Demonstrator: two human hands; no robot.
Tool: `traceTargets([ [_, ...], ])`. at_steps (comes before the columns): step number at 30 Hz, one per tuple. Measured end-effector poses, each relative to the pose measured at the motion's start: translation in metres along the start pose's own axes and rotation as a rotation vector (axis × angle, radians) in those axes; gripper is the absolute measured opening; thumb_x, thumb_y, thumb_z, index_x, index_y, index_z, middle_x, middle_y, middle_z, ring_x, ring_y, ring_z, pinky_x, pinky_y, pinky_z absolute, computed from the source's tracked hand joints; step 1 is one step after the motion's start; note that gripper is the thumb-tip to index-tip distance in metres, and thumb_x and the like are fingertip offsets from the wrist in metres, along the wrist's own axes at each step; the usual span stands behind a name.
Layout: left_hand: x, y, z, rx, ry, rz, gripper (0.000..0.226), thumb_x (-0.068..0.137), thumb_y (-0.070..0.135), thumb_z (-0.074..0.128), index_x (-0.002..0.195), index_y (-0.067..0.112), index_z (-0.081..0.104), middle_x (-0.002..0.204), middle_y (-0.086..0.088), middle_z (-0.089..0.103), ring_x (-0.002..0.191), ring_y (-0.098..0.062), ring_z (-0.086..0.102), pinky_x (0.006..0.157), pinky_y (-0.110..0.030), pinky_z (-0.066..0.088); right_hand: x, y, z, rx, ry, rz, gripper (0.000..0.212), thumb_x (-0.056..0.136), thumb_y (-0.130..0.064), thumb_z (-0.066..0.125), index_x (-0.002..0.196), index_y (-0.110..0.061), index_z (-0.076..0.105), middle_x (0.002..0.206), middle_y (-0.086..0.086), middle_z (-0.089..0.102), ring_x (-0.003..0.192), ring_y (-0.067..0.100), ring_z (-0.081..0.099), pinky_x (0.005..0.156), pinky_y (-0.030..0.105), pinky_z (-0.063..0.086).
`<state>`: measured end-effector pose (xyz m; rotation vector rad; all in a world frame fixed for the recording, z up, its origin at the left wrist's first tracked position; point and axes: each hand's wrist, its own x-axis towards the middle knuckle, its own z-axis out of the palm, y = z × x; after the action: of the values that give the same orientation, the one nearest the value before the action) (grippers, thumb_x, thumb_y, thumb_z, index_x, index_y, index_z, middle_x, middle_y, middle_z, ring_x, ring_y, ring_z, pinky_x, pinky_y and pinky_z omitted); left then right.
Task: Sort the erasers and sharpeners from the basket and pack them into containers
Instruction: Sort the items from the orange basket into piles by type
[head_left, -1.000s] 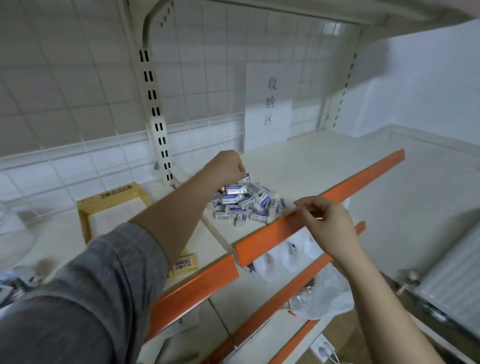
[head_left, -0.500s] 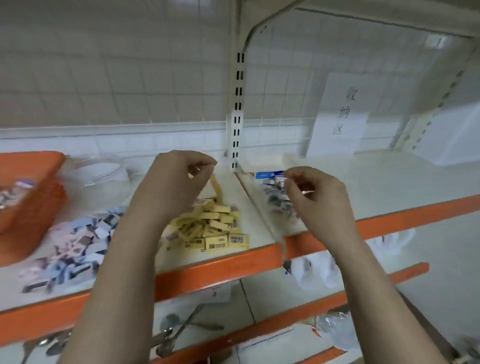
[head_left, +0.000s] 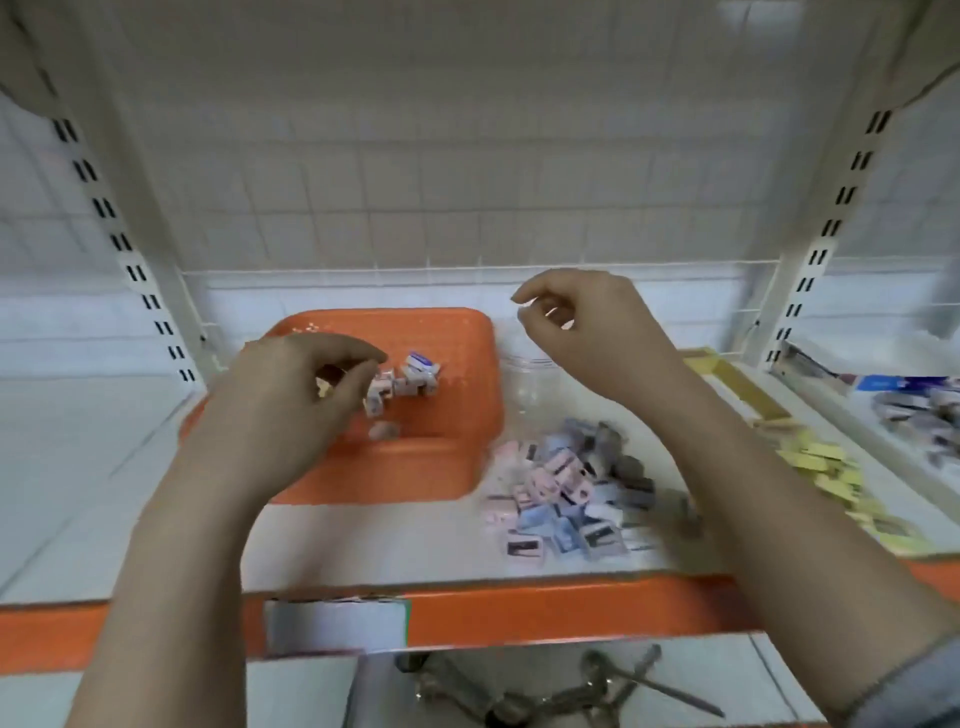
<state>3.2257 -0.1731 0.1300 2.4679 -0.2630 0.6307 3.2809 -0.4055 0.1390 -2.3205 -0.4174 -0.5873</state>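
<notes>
Since a moment ago we have turned left, bringing the orange plastic basket (head_left: 457, 353) into full view. Our left hand (head_left: 291, 400) hangs over it, fingers curled, perhaps pinching something small; we cannot tell. Our right hand (head_left: 587, 327) hovers loosely curled, empty. Pastel sharpeners (head_left: 566, 488) lie piled right of the basket, yellow erasers (head_left: 826, 467) farther right.

It looked like a shop or stockroom: a white metal shelf (head_left: 363, 551) with an orange front edge (head_left: 571, 613) hung on slotted uprights (head_left: 130, 260) before a wire-grid back panel (head_left: 467, 208), with small boxed stationery (head_left: 561, 493) heaped loose and a price-label holder (head_left: 335, 626) clipped on.
</notes>
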Motion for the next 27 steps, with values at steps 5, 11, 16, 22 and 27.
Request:
traceTargets([
  [5, 0.003, -0.064, -0.036, -0.021, -0.058, -0.015, 0.016, 0.087, 0.020, 0.063, 0.094, 0.030, 0.073, 0.074, 0.029, 0.058, 0.071, 0.019, 0.054, 0.064, -0.002, 0.038, 0.059, -0.038, 0.076, -0.155, -0.215, -0.006, 0.018, 0.086, -0.018, 0.058, 0.100, -0.018, 0.069, 0.089, -0.007, 0.061, 0.079, 0.009, 0.054, 0.078, 0.025, 0.047],
  [11, 0.001, -0.098, -0.048, -0.094, -0.096, -0.057, 0.018, 0.088, 0.018, 0.061, 0.097, 0.027, 0.073, 0.076, 0.027, 0.059, 0.067, 0.011, 0.056, 0.062, -0.006, 0.041, 0.105, -0.037, 0.139, -0.591, -0.641, 0.060, 0.018, 0.084, -0.021, 0.061, 0.090, -0.007, 0.068, 0.090, 0.006, 0.066, 0.085, 0.022, 0.060, 0.071, 0.031, 0.051],
  [16, -0.002, -0.099, -0.049, -0.109, -0.080, -0.051, 0.018, 0.087, 0.025, 0.061, 0.093, 0.038, 0.071, 0.076, 0.027, 0.061, 0.079, 0.010, 0.055, 0.072, -0.025, 0.049, 0.108, -0.023, 0.167, -0.719, -0.680, 0.123, 0.024, 0.085, -0.025, 0.064, 0.073, -0.010, 0.048, 0.080, 0.003, 0.052, 0.078, 0.021, 0.052, 0.064, 0.028, 0.042],
  [22, 0.003, -0.108, -0.052, -0.092, -0.086, -0.035, 0.017, 0.089, 0.024, 0.059, 0.098, 0.030, 0.072, 0.079, 0.027, 0.061, 0.080, 0.014, 0.054, 0.065, -0.005, 0.041, 0.112, -0.022, 0.180, -0.655, -0.626, 0.232, 0.029, 0.080, -0.022, 0.069, 0.066, -0.014, 0.045, 0.069, 0.000, 0.050, 0.074, 0.019, 0.054, 0.064, 0.029, 0.045],
  [27, 0.024, -0.111, -0.049, -0.047, -0.142, -0.027, 0.018, 0.090, 0.024, 0.058, 0.101, 0.028, 0.072, 0.086, 0.018, 0.065, 0.076, 0.007, 0.057, 0.063, -0.005, 0.037, 0.114, -0.023, 0.175, -0.615, -0.630, 0.287, 0.021, 0.079, -0.023, 0.069, 0.065, -0.012, 0.057, 0.066, 0.001, 0.057, 0.062, 0.015, 0.055, 0.055, 0.026, 0.045],
])
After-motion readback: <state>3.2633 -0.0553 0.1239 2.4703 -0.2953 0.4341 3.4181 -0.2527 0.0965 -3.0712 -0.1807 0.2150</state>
